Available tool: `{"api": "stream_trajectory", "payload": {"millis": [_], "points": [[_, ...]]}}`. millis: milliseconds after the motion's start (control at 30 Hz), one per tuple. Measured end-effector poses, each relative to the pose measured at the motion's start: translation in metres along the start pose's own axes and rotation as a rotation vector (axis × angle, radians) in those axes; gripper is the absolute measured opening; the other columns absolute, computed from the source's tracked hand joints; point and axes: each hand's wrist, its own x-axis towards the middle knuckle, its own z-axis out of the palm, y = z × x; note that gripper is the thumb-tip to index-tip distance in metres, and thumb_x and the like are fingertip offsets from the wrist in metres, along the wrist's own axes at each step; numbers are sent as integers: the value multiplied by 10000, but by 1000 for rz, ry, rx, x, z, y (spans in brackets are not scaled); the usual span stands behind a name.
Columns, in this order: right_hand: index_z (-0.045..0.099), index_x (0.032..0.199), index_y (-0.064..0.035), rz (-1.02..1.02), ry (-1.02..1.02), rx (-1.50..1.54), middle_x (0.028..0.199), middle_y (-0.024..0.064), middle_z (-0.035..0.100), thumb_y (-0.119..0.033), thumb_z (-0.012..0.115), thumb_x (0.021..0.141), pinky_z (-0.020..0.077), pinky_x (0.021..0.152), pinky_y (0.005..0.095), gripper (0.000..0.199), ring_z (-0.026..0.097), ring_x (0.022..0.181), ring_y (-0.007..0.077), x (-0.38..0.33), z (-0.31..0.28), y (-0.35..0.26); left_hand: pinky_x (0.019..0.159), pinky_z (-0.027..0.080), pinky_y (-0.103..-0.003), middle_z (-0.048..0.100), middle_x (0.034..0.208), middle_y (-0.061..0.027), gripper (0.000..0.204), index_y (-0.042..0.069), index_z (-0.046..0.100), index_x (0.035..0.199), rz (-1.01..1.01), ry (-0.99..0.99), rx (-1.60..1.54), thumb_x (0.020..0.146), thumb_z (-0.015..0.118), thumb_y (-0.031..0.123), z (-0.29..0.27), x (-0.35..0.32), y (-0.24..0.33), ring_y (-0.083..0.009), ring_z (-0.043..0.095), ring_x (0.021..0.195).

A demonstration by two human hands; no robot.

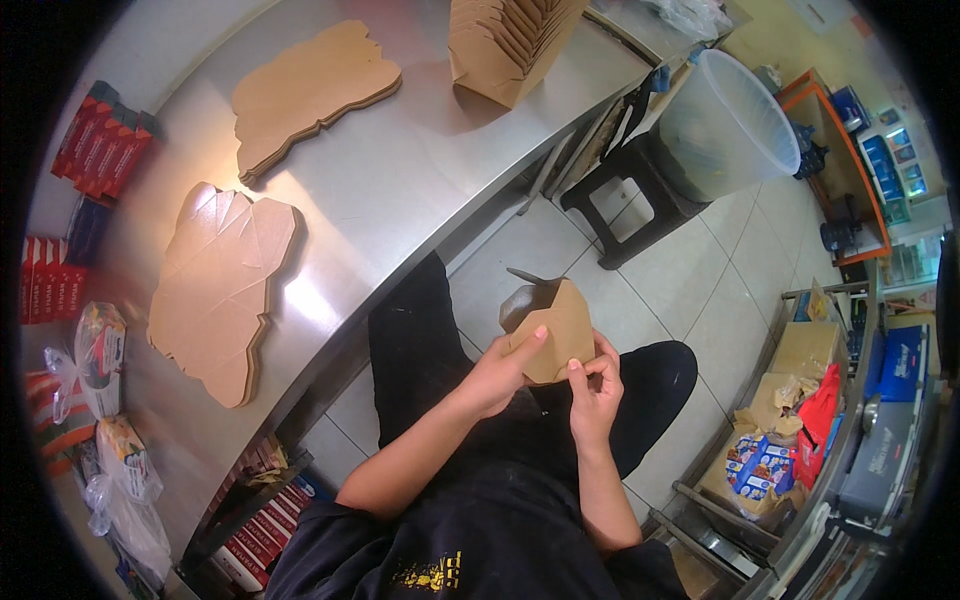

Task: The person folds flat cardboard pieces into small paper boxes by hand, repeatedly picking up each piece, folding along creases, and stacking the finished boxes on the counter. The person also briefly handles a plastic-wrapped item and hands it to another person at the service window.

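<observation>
Kraft-paper takeaway box (550,350), partly folded with flaps raised at its far end, is held in both hands over the lap of a seemingly seated person, to the right of the table's edge. The left-hand grip (498,376) holds the box's near left side, its thumb pressed on the brown outer wall and most of the fingers hidden by the box. The right-hand grip (596,392) pinches the near right corner between thumb and curled fingers.

The box looks very light: stiff along its creases, but probably easy to dent or crumple across a panel. Its outside seems matte and unlikely to slip; the greyish inside may be smoother. The folded near corners look the safest hold, with light pressure.

Both bare forearms come from the near side, the left (415,440) slanting toward the right, the right (605,495) straighter, bringing the hands close together. Dark trouser legs (412,350) lie to either side.

Left, on the steel table (385,200), lie a nearer stack of flat blanks (215,290) and a farther stack (310,85). Beyond stands a nested row of folded boxes (500,50). Far right, a translucent tub (730,125) appears to rest on a black stool (645,165).
</observation>
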Motion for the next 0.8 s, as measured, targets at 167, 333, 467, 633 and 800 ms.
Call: {"api": "stream_trajectory", "payload": {"millis": [167,333,467,633,800], "points": [[572,985,-66,92,-73,148,1507,169,505,-186,819,933,438,1119,406,279,512,1367,265,2,-12,8,1085,496,-419,537,1463,-97,592,49,420,1546,-51,-177,-18,1111,521,438,-5,-2,4,-203,553,1328],[415,1420,-142,333,-123,528,1500,126,497,-343,892,861,446,1122,428,762,491,1383,268,2,-17,12,1154,445,-441,490,1528,-123,604,36,326,1593,-121,-278,-47,1131,476,394,-2,-7,11,-241,526,1381],[324,1521,-141,440,-176,569,1446,106,506,-385,903,840,434,1129,435,927,493,1377,278,0,-11,13,1184,415,-415,468,1558,-118,621,38,304,1609,-102,-303,-11,1133,461,405,-3,-8,6,-224,497,1413],[335,1523,-138,416,-143,519,1432,127,509,-238,840,902,410,1138,426,806,495,1358,267,-1,-15,23,1191,416,-443,469,1559,-124,605,21,319,1599,-127,-153,-49,1140,438,397,-1,-4,0,-250,492,1425],[374,1407,-153,454,-151,487,1420,130,513,-59,800,897,401,1135,414,672,480,1362,246,-8,-19,30,1143,455,-435,513,1507,-131,564,8,382,1563,-76,-119,25,1141,448,377,-13,10,-17,-244,539,1363]]}}
